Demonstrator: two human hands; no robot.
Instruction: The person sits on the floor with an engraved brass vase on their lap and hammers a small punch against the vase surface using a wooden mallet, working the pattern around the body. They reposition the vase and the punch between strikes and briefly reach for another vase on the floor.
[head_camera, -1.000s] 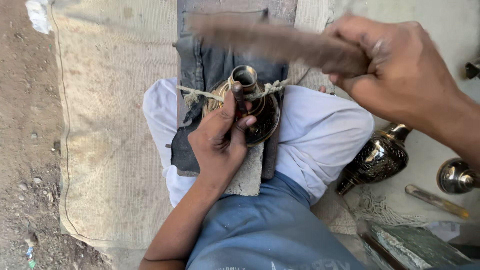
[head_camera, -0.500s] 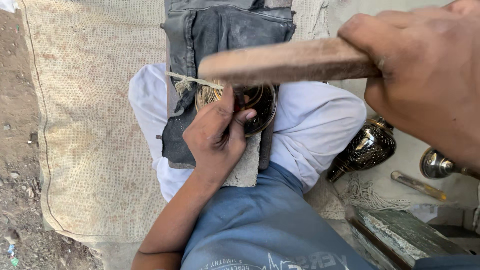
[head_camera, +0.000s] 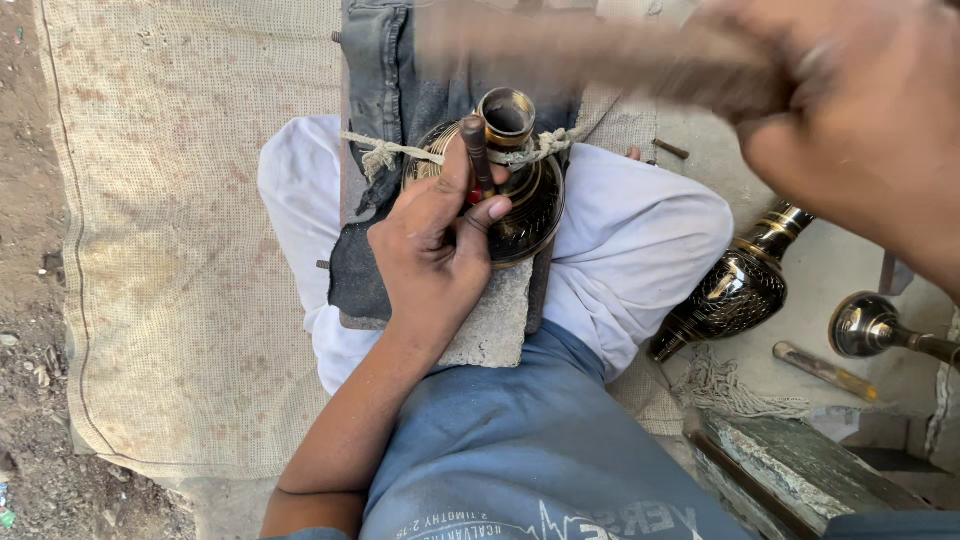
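A dark engraved brass vase (head_camera: 530, 205) lies on a padded stone block (head_camera: 495, 325) across my lap, tied down with a pale rope (head_camera: 400, 152). My left hand (head_camera: 435, 255) rests on the vase and pinches a short metal chisel (head_camera: 475, 150) upright against its shoulder, near the brass neck. My right hand (head_camera: 850, 120), blurred and close to the camera at the upper right, grips a wooden mallet handle (head_camera: 580, 50) that stretches leftward above the vase.
A second engraved vase (head_camera: 735, 290) lies on the floor at my right, beside a round brass piece (head_camera: 870, 325), a thin metal tool (head_camera: 825, 370) and loose rope (head_camera: 720, 390). A woven mat (head_camera: 180, 250) covers the ground to the left, with bare dirt beyond.
The mallet has risen from just over the vase to higher in the frame, now blurred. The chisel in my left hand shows plainly. The view has shifted slightly.
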